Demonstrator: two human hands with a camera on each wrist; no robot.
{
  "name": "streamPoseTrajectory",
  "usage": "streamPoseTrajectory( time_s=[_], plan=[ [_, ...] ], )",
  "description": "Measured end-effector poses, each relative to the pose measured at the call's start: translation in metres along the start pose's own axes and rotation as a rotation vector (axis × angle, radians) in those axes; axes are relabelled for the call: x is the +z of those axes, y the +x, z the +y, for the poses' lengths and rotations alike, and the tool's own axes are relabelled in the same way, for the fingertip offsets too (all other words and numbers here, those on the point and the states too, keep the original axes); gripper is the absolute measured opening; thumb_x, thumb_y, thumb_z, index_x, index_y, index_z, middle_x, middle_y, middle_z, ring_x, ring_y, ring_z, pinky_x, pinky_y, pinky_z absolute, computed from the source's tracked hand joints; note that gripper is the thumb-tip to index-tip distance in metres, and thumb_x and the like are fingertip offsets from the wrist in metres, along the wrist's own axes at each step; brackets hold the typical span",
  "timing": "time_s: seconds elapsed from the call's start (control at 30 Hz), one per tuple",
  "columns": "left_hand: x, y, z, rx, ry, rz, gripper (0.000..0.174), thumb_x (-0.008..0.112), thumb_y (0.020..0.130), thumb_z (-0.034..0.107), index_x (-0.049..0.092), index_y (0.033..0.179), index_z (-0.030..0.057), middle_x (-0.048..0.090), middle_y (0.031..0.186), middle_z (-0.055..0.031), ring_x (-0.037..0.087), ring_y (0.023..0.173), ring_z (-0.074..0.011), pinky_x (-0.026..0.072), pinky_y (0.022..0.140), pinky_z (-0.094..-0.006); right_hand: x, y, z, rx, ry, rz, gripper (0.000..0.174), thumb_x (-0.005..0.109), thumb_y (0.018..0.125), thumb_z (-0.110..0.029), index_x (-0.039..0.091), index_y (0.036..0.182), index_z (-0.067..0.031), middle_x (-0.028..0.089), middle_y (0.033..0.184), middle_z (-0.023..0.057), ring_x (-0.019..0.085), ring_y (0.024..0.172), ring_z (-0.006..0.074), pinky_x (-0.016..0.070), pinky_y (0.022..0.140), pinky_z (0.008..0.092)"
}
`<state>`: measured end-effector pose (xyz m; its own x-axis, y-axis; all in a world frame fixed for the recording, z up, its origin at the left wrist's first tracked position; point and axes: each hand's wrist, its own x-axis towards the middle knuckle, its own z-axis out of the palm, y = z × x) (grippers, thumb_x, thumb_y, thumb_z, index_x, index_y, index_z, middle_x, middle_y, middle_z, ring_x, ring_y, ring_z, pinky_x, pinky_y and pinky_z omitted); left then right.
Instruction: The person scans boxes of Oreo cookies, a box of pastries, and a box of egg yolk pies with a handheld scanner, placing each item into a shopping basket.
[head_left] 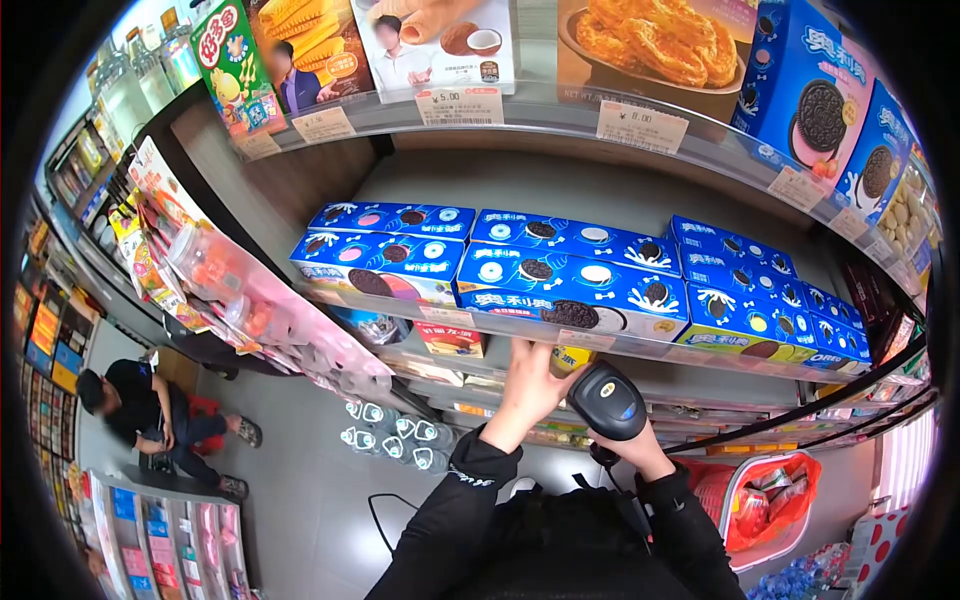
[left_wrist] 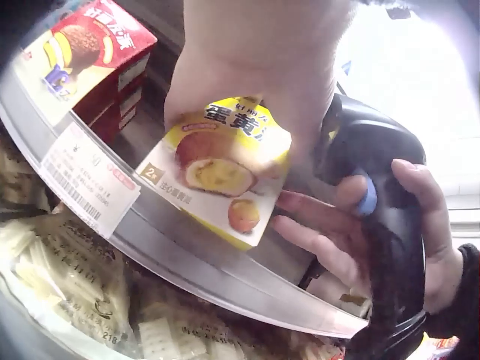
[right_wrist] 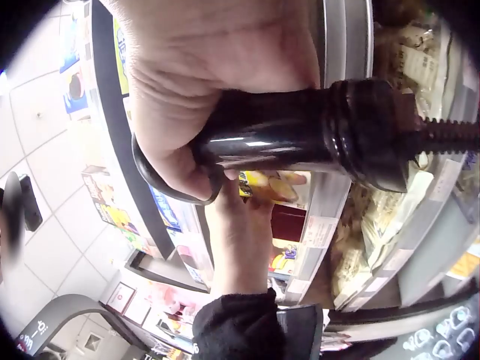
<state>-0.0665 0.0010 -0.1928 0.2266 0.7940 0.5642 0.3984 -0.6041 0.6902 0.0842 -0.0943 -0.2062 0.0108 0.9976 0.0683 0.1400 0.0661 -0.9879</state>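
Observation:
My left hand [head_left: 530, 390] grips a small yellow-and-white box of egg yolk pies [left_wrist: 225, 176] at the edge of a lower shelf. Its fingertips are hidden behind the box, whose printed front faces the left wrist camera. Close beside it, my right hand [right_wrist: 217, 60] grips a black barcode scanner [head_left: 608, 400] by its handle, a finger by the blue trigger [left_wrist: 367, 196]. The scanner's head is over the box's right side in the head view. A coiled cord [right_wrist: 446, 135] runs from the handle's end.
Blue Oreo boxes [head_left: 570, 275] line the shelf above. Red pie boxes [left_wrist: 97, 52] stand left of the yellow one, behind a price tag [left_wrist: 86, 180]. Bagged snacks [left_wrist: 67, 277] lie below. Water bottles [head_left: 400, 435], a filled red basket [head_left: 712, 490] and a seated person [head_left: 160, 420] are around.

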Motion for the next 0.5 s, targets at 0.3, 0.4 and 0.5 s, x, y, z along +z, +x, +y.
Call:
streamPoseTrajectory(
  time_s=[0.3,0.4,0.5],
  plan=[
    [0.018,0.007,-0.041,-0.034,0.166,0.191,0.05,0.071,0.062,0.021,0.05,0.104,0.0036,0.05,0.102,-0.0214,0.042,0.099,-0.0413,0.0349,0.083,-0.0454,0.003,0.017,0.002,0.112,0.296,-0.112,0.054,0.072,0.063,-0.006,0.046,0.109,-0.001,0.054,0.101,0.0029,0.049,0.09,0.0092,0.0403,0.08,0.0254],
    [0.024,0.011,-0.063,-0.073,0.088,0.118,0.042,0.069,0.063,0.019,0.054,0.099,0.0027,0.052,0.099,-0.0191,0.044,0.098,-0.0394,0.0348,0.083,-0.0442,-0.004,0.005,0.001,0.099,0.305,-0.086,0.056,0.073,0.062,-0.006,0.046,0.11,-0.0013,0.054,0.102,0.003,0.049,0.091,0.0096,0.0398,0.081,0.0254],
    [0.032,0.018,-0.08,-0.067,0.218,0.085,0.029,0.063,0.065,0.016,0.057,0.09,0.0026,0.056,0.09,-0.0171,0.051,0.087,-0.0366,0.0387,0.076,-0.0438,-0.019,-0.014,0.006,0.194,0.316,-0.049,0.059,0.075,0.061,-0.008,0.045,0.111,-0.0021,0.054,0.104,0.0036,0.049,0.093,0.0116,0.0395,0.082,0.0274]
  ],
)
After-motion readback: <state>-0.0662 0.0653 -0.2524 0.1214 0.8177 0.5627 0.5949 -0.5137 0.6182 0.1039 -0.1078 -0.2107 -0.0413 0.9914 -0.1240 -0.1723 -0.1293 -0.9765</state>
